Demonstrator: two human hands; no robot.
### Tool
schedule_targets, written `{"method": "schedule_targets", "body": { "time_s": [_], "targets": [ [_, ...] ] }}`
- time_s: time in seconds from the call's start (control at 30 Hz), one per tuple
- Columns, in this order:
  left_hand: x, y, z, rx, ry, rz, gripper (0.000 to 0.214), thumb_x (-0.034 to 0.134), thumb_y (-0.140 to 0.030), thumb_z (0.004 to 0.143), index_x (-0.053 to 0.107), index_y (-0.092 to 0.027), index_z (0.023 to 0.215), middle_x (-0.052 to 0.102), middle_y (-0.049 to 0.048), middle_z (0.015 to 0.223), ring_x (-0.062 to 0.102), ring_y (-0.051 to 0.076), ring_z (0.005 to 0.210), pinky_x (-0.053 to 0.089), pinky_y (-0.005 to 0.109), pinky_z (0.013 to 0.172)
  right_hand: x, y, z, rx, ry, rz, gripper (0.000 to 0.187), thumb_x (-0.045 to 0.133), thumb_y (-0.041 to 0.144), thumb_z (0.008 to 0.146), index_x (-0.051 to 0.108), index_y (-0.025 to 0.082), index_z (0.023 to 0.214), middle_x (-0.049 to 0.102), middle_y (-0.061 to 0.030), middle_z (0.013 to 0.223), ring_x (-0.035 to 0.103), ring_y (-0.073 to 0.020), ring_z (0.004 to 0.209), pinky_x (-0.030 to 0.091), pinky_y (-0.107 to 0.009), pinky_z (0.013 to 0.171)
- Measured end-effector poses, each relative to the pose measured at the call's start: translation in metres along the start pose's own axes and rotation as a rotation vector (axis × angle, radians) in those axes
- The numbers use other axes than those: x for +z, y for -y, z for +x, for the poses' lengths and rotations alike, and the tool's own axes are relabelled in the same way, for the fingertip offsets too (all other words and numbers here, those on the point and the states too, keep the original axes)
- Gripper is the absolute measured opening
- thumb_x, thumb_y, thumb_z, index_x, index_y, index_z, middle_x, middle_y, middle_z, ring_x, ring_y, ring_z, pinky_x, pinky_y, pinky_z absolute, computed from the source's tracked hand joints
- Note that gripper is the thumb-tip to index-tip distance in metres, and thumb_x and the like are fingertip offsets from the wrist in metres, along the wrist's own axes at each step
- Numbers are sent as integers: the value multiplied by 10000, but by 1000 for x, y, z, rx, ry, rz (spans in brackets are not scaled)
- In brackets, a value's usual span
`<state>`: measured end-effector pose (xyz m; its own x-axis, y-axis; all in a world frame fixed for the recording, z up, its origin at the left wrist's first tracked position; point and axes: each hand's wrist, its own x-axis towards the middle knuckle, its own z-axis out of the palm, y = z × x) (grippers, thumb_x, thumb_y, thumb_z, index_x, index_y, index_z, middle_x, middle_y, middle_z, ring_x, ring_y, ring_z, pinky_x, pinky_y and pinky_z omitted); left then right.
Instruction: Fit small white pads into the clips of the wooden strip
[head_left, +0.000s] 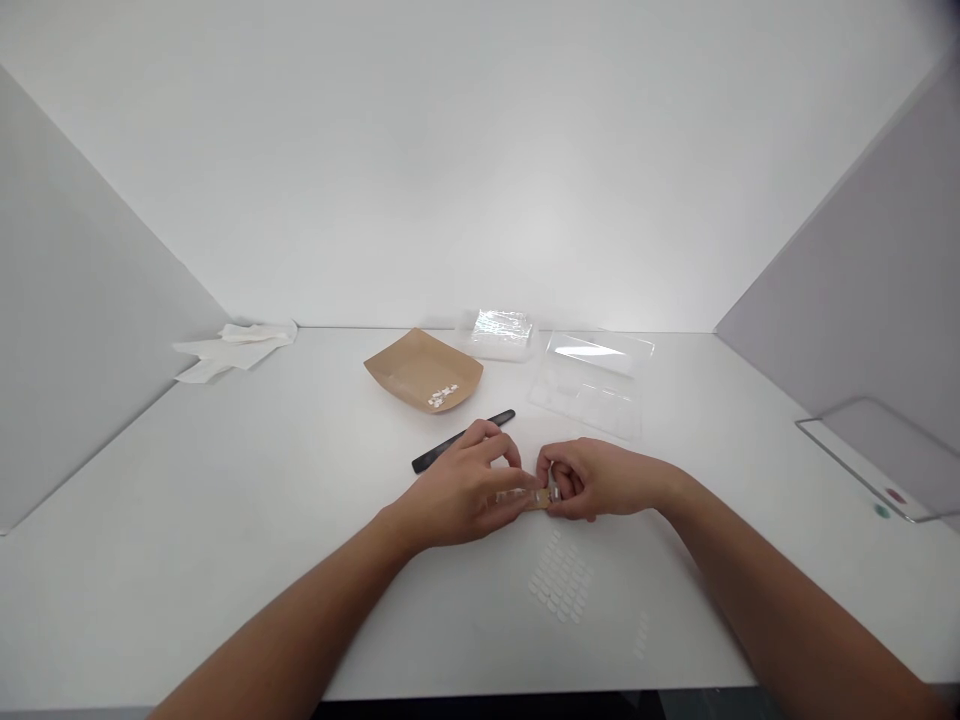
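Near the middle of the table both hands meet over a small strip (541, 497), part tan and part clear; its exact kind is too small to tell. My left hand (480, 488) rests its fingertips on the strip's left end, its thumb and fingers closed in on it. From the other side, my right hand (592, 478) pinches the right end between curled fingers and thumb. Fingers cover much of the strip. Just in front of the hands lies a group of pale, see-through small tabs (562, 577) in rows. Behind my left hand is a flat black stick with rounded ends (463, 441), like a nail file.
A brown paper tray (405, 365) holds several small white pieces (442, 395). Behind it sits a shiny clear packet (501, 330), with clear plastic packaging (592, 375) beside it. White tissue (236, 350) lies at left. A clear-edged panel (862, 470) leans at the right wall.
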<state>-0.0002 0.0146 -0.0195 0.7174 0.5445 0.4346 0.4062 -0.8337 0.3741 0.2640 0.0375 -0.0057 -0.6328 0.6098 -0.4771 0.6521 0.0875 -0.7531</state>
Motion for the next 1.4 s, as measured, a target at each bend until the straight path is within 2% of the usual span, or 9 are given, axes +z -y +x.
{"method": "schedule_targets", "body": {
  "time_s": [0.33,0.5,0.73,0.87,0.93,1.03,1.23,1.4],
  "targets": [
    [-2,-3,-1,-6,81,11,252,693,-309,983,763,-381,1214,632,86,1175,511,260,1092,525,437,1000,0,1,-2,-2,-3,18,238,732,328,863,636,242,1063,726,12,789,704,-171,698,493,-250,582],
    [-3,-7,-1,-26,148,49,245,624,-327,1025,753,-374,1227,609,95,1245,497,284,1146,518,468,1011,1,2,-2,-14,-5,23,215,717,310,870,632,244,1057,731,16,812,701,-163,690,500,-247,569],
    [0,-6,-2,-28,146,76,241,603,-300,1033,744,-372,1215,611,88,1223,504,282,1137,502,463,1000,-1,3,0,-10,-1,22,269,766,350,849,629,242,1054,716,30,806,690,-151,678,498,-244,569],
    [-2,-5,-2,-9,179,61,304,593,-317,1035,667,-316,1329,651,94,1160,527,283,1124,494,463,1005,-2,4,2,4,7,15,399,851,472,784,624,237,1013,694,36,788,682,-154,660,475,-250,561],
    [-3,-4,-2,-3,202,37,426,624,-370,1019,579,-256,1426,669,105,1133,540,289,1117,503,452,995,-1,5,3,6,-42,-42,398,855,500,773,626,229,952,688,30,780,674,-157,665,456,-255,559],
    [-6,-2,-2,2,218,40,540,686,-427,975,536,-223,1452,677,115,1146,555,304,1135,507,446,988,-1,7,2,5,-123,-140,384,857,522,760,662,233,919,679,18,772,644,-164,681,423,-264,555],
    [-4,0,-2,-34,209,62,465,682,-380,977,570,-193,1388,697,108,1053,584,311,1120,531,444,938,-3,14,-1,-33,-158,-310,363,839,547,762,727,267,963,668,13,763,608,-170,699,374,-273,558],
    [-3,3,-3,-60,179,1,512,654,-291,1002,488,-185,1475,731,80,1017,593,275,1041,563,403,863,-5,14,-1,-58,-186,-314,299,811,507,799,737,258,947,653,25,712,603,-155,663,384,-266,569]
  ]
}}
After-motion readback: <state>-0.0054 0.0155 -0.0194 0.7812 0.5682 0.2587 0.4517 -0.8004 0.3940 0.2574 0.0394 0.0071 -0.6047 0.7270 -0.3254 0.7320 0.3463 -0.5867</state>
